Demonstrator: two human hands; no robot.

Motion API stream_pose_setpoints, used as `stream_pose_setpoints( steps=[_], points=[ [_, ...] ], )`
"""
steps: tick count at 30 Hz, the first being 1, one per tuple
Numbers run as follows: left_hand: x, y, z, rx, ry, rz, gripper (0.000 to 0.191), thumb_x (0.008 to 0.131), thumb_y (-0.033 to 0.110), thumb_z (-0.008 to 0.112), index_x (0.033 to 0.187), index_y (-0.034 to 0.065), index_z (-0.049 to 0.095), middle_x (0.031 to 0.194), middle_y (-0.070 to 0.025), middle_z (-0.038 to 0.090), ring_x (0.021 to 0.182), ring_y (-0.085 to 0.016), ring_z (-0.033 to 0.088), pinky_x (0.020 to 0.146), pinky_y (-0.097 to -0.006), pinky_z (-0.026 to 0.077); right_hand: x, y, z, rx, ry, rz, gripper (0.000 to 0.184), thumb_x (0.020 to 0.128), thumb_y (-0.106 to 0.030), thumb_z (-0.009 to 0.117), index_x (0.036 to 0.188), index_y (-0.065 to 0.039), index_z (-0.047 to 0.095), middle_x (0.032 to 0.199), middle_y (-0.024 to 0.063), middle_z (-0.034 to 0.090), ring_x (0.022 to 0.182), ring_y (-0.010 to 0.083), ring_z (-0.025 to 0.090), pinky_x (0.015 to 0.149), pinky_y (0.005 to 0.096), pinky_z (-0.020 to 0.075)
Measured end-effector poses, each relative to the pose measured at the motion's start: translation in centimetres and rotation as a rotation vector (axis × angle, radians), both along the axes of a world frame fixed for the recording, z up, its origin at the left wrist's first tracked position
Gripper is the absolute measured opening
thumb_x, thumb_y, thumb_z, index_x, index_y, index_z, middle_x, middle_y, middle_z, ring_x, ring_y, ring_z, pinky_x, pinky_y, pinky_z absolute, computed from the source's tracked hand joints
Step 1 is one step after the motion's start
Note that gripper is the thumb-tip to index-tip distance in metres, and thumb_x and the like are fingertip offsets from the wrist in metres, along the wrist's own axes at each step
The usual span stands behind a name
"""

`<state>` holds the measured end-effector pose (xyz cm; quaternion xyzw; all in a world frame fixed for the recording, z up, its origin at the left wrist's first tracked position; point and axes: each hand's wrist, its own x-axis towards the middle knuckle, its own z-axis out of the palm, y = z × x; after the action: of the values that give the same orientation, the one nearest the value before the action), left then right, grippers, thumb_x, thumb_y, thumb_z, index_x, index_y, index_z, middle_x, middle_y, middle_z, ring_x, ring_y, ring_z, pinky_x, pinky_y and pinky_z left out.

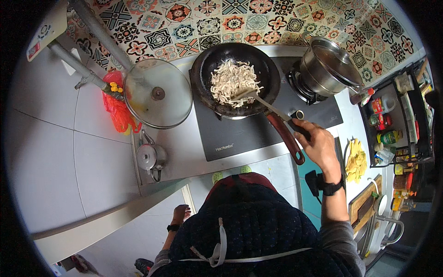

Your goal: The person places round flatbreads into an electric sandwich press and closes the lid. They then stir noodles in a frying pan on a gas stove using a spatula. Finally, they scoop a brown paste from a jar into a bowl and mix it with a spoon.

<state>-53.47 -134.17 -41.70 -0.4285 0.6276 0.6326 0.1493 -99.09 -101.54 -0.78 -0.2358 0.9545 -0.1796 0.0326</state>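
My right hand (320,143) grips the dark handle of a metal spatula (271,105). The spatula's blade lies against pale, thin-cut strips of food, possibly meat (235,81), heaped in a black frying pan (204,76). Over the left burner sits the pan, its reddish-brown handle (285,138) pointing toward me just below my right hand. My left hand (181,213) hangs low at my side, away from the counter. Its fingers look curled, and nothing can be seen in them.
A lidded steel pot (320,71) stands on the right burner. Left of the hob are a glass lid (159,79), a small metal pot with a spout (150,157) and a red plastic bag (116,107). Rightward are sliced yellow food (356,161), a cutting board (356,207) and a condiment rack (367,131).
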Motion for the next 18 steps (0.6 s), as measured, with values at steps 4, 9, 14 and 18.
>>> stream_pose_setpoints(
  steps=[4,9,14,18],
  points=[
    [-1.1,-0.1,1.3,-0.017,0.029,0.034,0.03,0.091,0.028,0.06,0.111,0.0064,0.062,0.099,-0.0097,0.069,0.083,-0.022,0.068,0.072,-0.0345,0.054,-0.6,-1.9,-0.1,-0.124,0.01,0.011,0.032,0.09,-0.023,0.063,0.121,-0.014,0.066,0.098,0.0187,0.069,0.087,0.0352,0.067,0.078,0.0419,0.0523],
    [-3.2,-0.7,3.4,0.141,-0.096,0.239,0.029,0.091,0.028,0.06,0.11,0.0068,0.062,0.098,-0.0086,0.069,0.083,-0.02,0.068,0.072,-0.0337,0.054,-1.2,-5.2,-0.4,-0.02,-0.023,0.089,0.031,0.09,-0.024,0.064,0.119,-0.014,0.065,0.091,0.0197,0.068,0.085,0.0373,0.066,0.076,0.0439,0.0527],
    [-2.2,-0.3,3.8,0.204,-0.035,0.391,0.028,0.092,0.027,0.06,0.111,0.0074,0.062,0.097,-0.008,0.069,0.08,-0.02,0.068,0.067,-0.0331,0.055,1.5,0.2,1.9,-0.091,-0.05,0.04,0.032,0.087,-0.011,0.065,0.118,-0.007,0.066,0.098,0.0179,0.069,0.077,0.0321,0.068,0.07,0.0373,0.0524],
    [2.8,0.6,-1.2,0.107,-0.045,0.207,0.029,0.093,0.027,0.059,0.113,0.0059,0.062,0.097,-0.0091,0.068,0.079,-0.022,0.068,0.067,-0.034,0.056,2.8,2.7,3.7,-0.048,-0.05,0.07,0.032,0.087,-0.01,0.065,0.118,-0.007,0.066,0.095,0.0169,0.071,0.079,0.0329,0.07,0.072,0.0373,0.0544]
  ],
)
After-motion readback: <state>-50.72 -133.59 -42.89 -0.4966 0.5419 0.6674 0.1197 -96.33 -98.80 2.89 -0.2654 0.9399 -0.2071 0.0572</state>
